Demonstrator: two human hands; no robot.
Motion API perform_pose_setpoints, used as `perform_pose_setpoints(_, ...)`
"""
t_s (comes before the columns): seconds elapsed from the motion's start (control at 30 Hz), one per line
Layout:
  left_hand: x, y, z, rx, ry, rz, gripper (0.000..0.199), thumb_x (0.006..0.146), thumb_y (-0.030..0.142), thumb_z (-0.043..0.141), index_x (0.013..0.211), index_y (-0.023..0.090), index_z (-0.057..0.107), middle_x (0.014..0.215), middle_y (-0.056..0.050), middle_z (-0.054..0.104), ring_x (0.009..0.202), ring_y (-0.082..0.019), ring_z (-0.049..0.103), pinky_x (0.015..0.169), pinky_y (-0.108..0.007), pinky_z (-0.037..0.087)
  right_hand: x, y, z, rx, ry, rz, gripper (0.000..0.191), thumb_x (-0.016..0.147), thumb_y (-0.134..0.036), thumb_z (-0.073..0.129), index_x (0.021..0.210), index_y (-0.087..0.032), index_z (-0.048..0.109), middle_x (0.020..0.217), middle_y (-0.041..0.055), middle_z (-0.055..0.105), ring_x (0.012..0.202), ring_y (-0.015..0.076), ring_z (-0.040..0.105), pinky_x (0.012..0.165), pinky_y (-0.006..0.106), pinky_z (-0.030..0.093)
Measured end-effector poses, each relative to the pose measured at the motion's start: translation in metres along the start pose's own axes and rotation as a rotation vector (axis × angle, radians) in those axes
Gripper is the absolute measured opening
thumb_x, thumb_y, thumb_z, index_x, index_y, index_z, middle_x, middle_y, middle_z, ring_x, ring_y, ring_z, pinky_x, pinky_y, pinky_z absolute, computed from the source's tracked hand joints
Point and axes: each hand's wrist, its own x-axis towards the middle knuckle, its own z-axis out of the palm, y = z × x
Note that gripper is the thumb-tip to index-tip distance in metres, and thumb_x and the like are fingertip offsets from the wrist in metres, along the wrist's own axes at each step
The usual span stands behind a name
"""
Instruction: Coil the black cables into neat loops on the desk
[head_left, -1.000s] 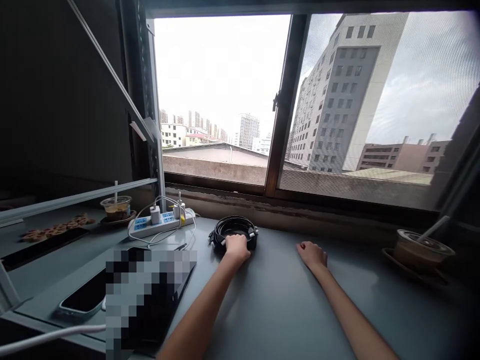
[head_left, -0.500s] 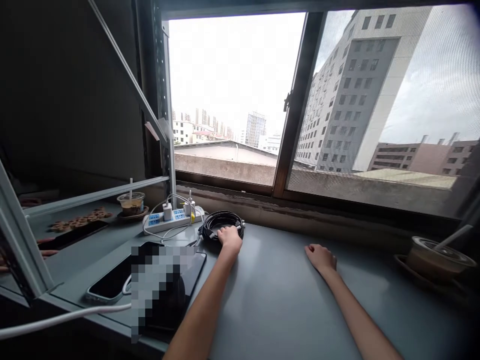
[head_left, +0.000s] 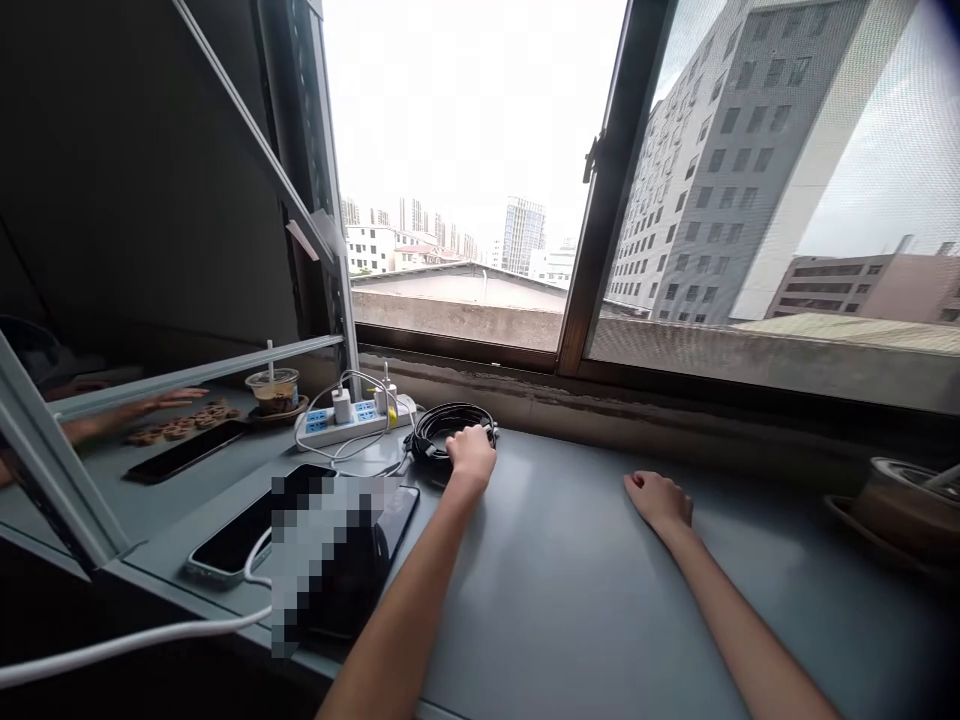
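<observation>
Left grip (head_left: 472, 458): fingers curled closed on the near-right edge of the black cable coil (head_left: 429, 428), which sits on the counter (head_left: 555, 580) right under and just left of that grip. Right grip (head_left: 663, 502): loose fist resting on the counter, well right of the left grip; can't tell if anything's inside.

Left of the left grip, past the coil: white power strip (head_left: 328, 435) with chargers plugged in. Nearer and left of that grip: dark flat device (head_left: 397, 518), partly pixelated, then phone (head_left: 240, 535) further left. Far right of the right grip: drink cup (head_left: 911, 508) on a saucer.
</observation>
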Motion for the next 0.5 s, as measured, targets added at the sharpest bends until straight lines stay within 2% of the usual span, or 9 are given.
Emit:
perform_pose_setpoints(0.13, 0.0016, 0.0025, 0.0008, -0.049, 0.171, 0.029, 0.028, 0.089, 0.030, 0.042, 0.092, 0.013, 0.065, 0.092, -0.012, 0.066, 0.090, -0.024, 0.062, 0.078, -0.036, 0.044, 0.0011, -0.0013, 0.0002, -0.005, 0.010, 0.009, 0.030, 0.091, -0.041, 0.045, 0.087, -0.015, 0.061, 0.087, 0.0036, 0.062, 0.080, 0.0139, 0.058, 0.076, 0.033, 0.047)
perform_pose_setpoints(0.23, 0.0035, 0.0016, 0.0029, -0.103, 0.347, 0.029, 0.036, 0.093, 0.032, 0.030, 0.099, 0.015, 0.061, 0.099, -0.013, 0.063, 0.084, -0.023, 0.063, 0.067, -0.031, 0.043, 0.0016, -0.0017, 0.0004, -0.005, 0.015, 0.012, 0.029, 0.091, -0.040, 0.046, 0.091, -0.015, 0.061, 0.091, 0.0045, 0.062, 0.084, 0.0148, 0.059, 0.078, 0.034, 0.048)
perform_pose_setpoints(0.33, 0.0059, -0.0002, 0.0025, -0.172, 0.531, 0.008, 0.041, 0.095, 0.034, 0.022, 0.103, 0.012, 0.056, 0.104, -0.016, 0.058, 0.078, -0.024, 0.061, 0.057, -0.031, 0.040, 0.0015, -0.0018, 0.0002, 0.006, 0.021, 0.004, 0.027, 0.091, -0.038, 0.047, 0.095, -0.015, 0.061, 0.095, 0.0050, 0.062, 0.087, 0.0152, 0.059, 0.080, 0.035, 0.049)
perform_pose_setpoints(0.4, 0.0073, -0.0004, -0.0001, -0.225, 0.640, 0.023, 0.042, 0.095, 0.034, 0.021, 0.102, 0.009, 0.054, 0.101, -0.017, 0.056, 0.078, -0.024, 0.060, 0.057, -0.031, 0.039, 0.0013, -0.0019, -0.0001, 0.016, 0.029, 0.000, 0.026, 0.091, -0.037, 0.048, 0.097, -0.015, 0.060, 0.097, 0.0053, 0.062, 0.087, 0.0154, 0.059, 0.080, 0.036, 0.049)
perform_pose_setpoints(0.5, 0.0069, 0.0032, -0.0060, -0.292, 0.771, 0.129, 0.037, 0.095, 0.034, 0.025, 0.096, 0.011, 0.054, 0.095, -0.015, 0.057, 0.078, -0.023, 0.057, 0.063, -0.032, 0.041, 0.0012, -0.0020, -0.0006, 0.035, 0.040, -0.008, 0.025, 0.091, -0.036, 0.048, 0.098, -0.015, 0.060, 0.098, 0.0053, 0.062, 0.087, 0.0151, 0.059, 0.080, 0.036, 0.049)
